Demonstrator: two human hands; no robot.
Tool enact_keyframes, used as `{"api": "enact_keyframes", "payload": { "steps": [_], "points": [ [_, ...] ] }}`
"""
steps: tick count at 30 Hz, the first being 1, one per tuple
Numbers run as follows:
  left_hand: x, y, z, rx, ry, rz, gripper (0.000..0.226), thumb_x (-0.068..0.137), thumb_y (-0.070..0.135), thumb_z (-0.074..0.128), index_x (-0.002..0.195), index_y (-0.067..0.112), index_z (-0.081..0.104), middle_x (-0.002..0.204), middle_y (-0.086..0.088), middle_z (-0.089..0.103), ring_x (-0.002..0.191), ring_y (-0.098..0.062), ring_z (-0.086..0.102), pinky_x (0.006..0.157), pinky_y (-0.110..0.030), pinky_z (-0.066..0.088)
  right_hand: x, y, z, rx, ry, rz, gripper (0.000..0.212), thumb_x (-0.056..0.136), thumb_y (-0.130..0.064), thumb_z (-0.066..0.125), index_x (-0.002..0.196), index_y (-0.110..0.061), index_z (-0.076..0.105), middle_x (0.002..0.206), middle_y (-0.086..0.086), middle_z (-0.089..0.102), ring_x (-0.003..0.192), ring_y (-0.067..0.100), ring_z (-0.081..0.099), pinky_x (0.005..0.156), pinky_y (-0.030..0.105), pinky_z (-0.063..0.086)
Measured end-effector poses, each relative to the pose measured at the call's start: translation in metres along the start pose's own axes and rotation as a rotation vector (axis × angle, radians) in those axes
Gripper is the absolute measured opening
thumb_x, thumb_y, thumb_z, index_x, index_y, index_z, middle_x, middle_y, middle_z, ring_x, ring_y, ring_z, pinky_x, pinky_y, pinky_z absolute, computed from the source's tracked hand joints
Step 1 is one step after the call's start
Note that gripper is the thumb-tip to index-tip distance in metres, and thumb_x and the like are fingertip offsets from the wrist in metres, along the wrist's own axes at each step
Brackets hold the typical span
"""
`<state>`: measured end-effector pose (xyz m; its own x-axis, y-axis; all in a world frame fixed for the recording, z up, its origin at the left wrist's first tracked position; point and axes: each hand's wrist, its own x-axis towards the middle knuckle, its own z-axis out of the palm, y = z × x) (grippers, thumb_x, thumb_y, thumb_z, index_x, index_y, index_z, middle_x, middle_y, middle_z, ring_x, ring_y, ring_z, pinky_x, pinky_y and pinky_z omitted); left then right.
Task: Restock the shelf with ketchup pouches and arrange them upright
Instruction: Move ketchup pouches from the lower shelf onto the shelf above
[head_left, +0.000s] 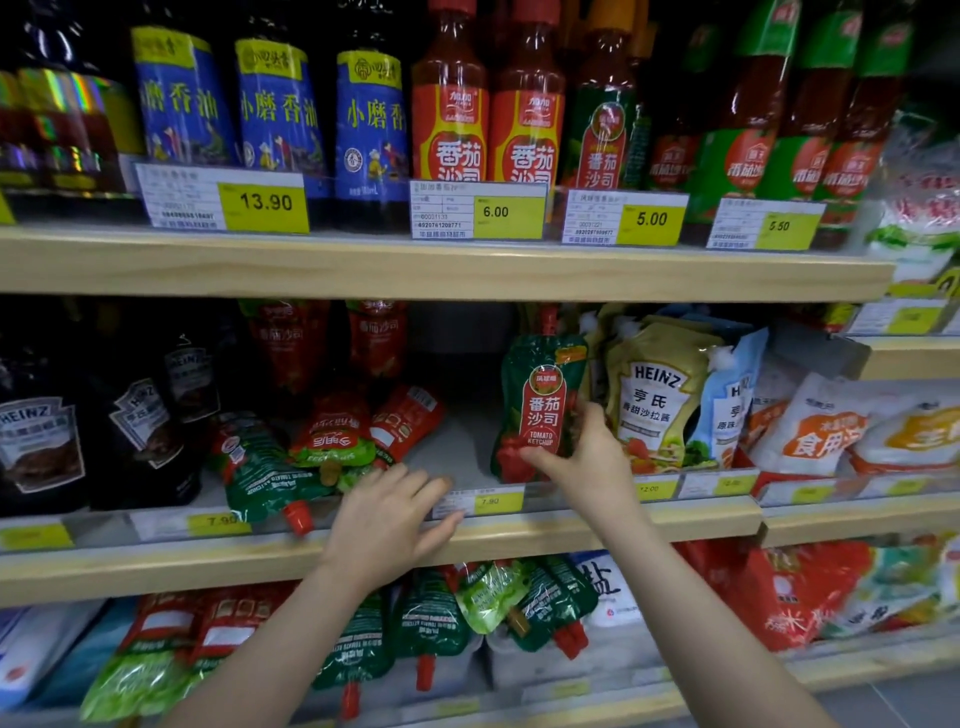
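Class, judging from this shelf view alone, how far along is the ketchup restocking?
Done: little; no pouch stands unsupported at the front. In hand: the right hand steadies one upright green ketchup pouch; the left hand reaches toward the toppled pouches. Left: standing those up.

Bare shelf floor (457, 441) lies between fallen pouches (311, 452) and upright pouch (540, 410).

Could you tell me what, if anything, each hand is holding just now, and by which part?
The right hand grips the upright green ketchup pouch at its lower right edge. The left hand holds nothing.
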<state>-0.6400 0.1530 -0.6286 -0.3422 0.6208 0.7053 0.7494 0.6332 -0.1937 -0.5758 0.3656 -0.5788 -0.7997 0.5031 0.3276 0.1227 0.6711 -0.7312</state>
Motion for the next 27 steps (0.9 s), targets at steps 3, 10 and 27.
{"api": "enact_keyframes", "payload": {
  "steps": [3, 10, 27],
  "points": [
    [0.000, 0.001, -0.001, -0.023, 0.022, -0.002, 0.038, 0.086, 0.045, 0.046, 0.088, 0.016, 0.070, 0.069, 0.003, 0.063, 0.063, -0.018, 0.058, 0.055, -0.027, 0.043, 0.002, -0.006, 0.010, -0.034, 0.029, 0.034, 0.078, 0.066, -0.032, 0.081, 0.126, -0.012, 0.035, 0.119, 0.011, 0.061, 0.105, 0.031, 0.060, 0.085, 0.042, 0.050],
    [0.001, 0.001, -0.003, -0.036, 0.020, -0.005, 0.035, 0.085, 0.043, 0.048, 0.089, 0.017, 0.071, 0.068, 0.004, 0.062, 0.063, -0.017, 0.057, 0.054, -0.026, 0.043, 0.031, -0.017, 0.026, -0.077, 0.049, 0.088, 0.061, 0.074, -0.025, 0.076, 0.120, -0.006, 0.039, 0.116, 0.018, 0.062, 0.102, 0.036, 0.061, 0.082, 0.045, 0.051],
    [0.002, 0.000, -0.039, -0.195, 0.051, -0.044, 0.036, 0.084, 0.034, 0.053, 0.112, 0.013, 0.063, 0.087, 0.003, 0.058, 0.079, -0.014, 0.054, 0.066, -0.024, 0.041, -0.001, -0.021, 0.026, -0.075, 0.136, -0.146, 0.065, 0.079, -0.029, 0.070, 0.132, -0.008, 0.038, 0.129, 0.014, 0.046, 0.113, 0.033, 0.051, 0.085, 0.041, 0.048]
  ]
}}
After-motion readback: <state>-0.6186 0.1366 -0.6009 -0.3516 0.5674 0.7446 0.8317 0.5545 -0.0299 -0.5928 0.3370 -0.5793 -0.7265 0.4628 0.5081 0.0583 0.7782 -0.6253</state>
